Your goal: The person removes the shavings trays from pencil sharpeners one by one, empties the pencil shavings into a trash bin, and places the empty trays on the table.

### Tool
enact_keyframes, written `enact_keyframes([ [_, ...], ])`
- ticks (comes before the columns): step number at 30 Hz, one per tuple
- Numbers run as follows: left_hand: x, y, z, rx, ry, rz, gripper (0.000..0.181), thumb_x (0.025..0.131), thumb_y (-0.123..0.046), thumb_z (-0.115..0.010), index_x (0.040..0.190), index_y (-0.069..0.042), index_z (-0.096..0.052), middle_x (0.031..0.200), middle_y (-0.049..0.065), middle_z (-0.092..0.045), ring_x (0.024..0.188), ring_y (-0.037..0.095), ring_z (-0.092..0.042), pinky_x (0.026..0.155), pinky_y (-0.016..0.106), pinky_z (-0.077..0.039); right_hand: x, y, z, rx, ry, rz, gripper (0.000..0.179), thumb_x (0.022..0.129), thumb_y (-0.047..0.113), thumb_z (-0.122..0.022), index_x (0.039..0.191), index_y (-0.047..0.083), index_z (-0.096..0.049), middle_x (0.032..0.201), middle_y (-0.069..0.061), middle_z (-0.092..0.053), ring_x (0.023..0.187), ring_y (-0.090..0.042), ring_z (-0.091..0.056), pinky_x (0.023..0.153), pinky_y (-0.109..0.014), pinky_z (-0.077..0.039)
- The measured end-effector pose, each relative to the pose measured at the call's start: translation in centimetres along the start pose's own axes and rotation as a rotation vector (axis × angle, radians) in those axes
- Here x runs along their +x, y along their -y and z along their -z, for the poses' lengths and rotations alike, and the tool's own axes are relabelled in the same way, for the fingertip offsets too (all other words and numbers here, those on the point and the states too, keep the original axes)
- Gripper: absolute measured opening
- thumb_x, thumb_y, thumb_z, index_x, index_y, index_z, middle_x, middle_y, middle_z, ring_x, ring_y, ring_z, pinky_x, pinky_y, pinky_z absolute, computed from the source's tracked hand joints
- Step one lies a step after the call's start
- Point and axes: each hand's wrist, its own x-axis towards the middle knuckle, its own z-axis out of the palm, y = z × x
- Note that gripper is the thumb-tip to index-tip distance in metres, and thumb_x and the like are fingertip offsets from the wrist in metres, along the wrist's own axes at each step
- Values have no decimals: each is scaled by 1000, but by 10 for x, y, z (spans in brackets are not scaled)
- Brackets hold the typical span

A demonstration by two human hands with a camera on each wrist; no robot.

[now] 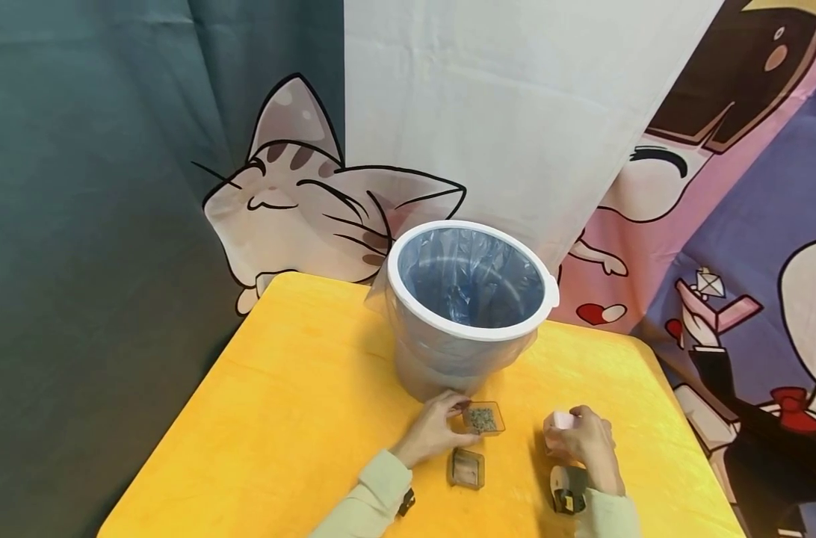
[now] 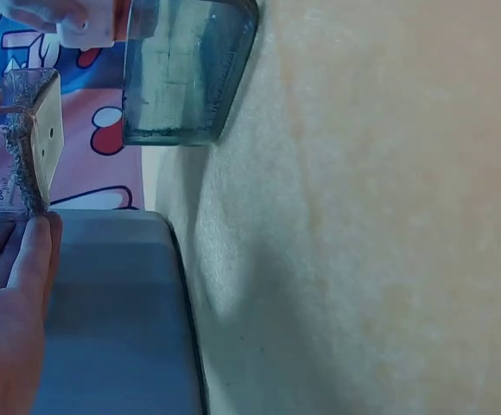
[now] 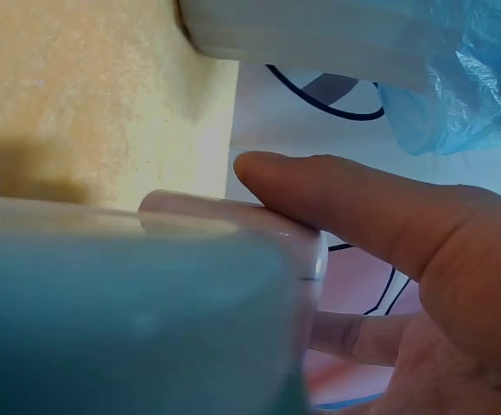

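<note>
While the left hand [image 1: 428, 430] has a little clear tray [image 2: 48, 130] pinched, thumb on one side and fingers on the other, the right hand [image 1: 592, 441] has its own thing going on with a pink block [image 1: 554, 439]. Fingers are clamped on that too: from the right wrist cam you can see the thumb lying along one edge and a finger round the far side.

The tray's got a load of grey bits [image 1: 480, 420] in it and is held up off the yellow table [image 1: 300, 418], just on the near side of the bin [image 1: 475, 334]. Left wrist view shows its pale underside with a couple of small dark holes. A see-through box [image 2: 173, 86] sits on the table close to the tray, nearer the person. The block is over to the right of both, well apart from the tray.

Bin's upright near the back edge, with a see-through liner [image 1: 462, 291] folded out over the rim. Some rounded grey thing [image 1: 569, 478] is by the right wrist, can't tell what it is. Pale sleeves [image 1: 381, 482] on both arms, and a big smiling cartoon cat [image 1: 294, 202] on the backdrop behind.
</note>
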Motion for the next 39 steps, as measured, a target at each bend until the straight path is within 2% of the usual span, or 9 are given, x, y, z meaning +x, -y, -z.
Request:
enact_keyframes([
  [6,-5,0,4,-24,-14,-1,64,68,-19,-82,122,-2,-53,116,10,-55,106,21,-58,92,22,-47,2,-2,-3,20,65,-65,75,71,31,-75,123,-10,-41,107,-31,-48,98,-44,-37,69,-47,-42],
  [11,-7,2,5,-11,-25,7,67,68,-25,-82,123,-1,-53,116,9,-55,106,22,-58,91,20,-47,4,-3,-6,31,60,-84,76,72,31,-75,125,-10,-40,108,-32,-45,96,-44,-38,67,-46,-41],
  [16,-8,3,5,-7,-32,10,66,68,-21,-82,123,0,-52,116,9,-55,106,22,-58,91,21,-48,4,-4,-9,26,47,-82,77,71,33,-75,125,-9,-40,108,-33,-44,95,-45,-39,67,-47,-40],
  [22,-12,2,12,0,-13,25,70,68,-26,-81,125,1,-50,119,10,-53,108,27,-57,93,31,-48,4,-5,-9,4,44,-65,79,71,36,-75,126,-9,-40,109,-34,-48,96,-45,-42,68,-48,-42],
  [29,-17,3,25,-22,4,72,73,67,-32,-81,125,-2,-50,121,11,-52,108,28,-57,93,35,-48,0,-4,-6,-14,64,-13,78,78,43,-67,127,-12,-40,115,-35,-49,100,-46,-44,73,-53,-41],
  [34,-20,4,33,-78,36,109,71,67,-22,-82,126,-1,-49,123,13,-51,110,32,-55,94,38,-47,-2,2,-3,-23,92,-37,89,81,59,-56,132,-12,-34,125,-40,-37,108,-54,-34,83,-63,-34],
  [39,-25,9,40,-91,28,129,70,67,-21,-81,126,0,-49,123,12,-50,111,35,-54,94,40,-47,-5,11,1,-9,92,-28,94,83,67,-44,135,-11,-29,129,-44,-26,109,-62,-23,85,-69,-28],
])
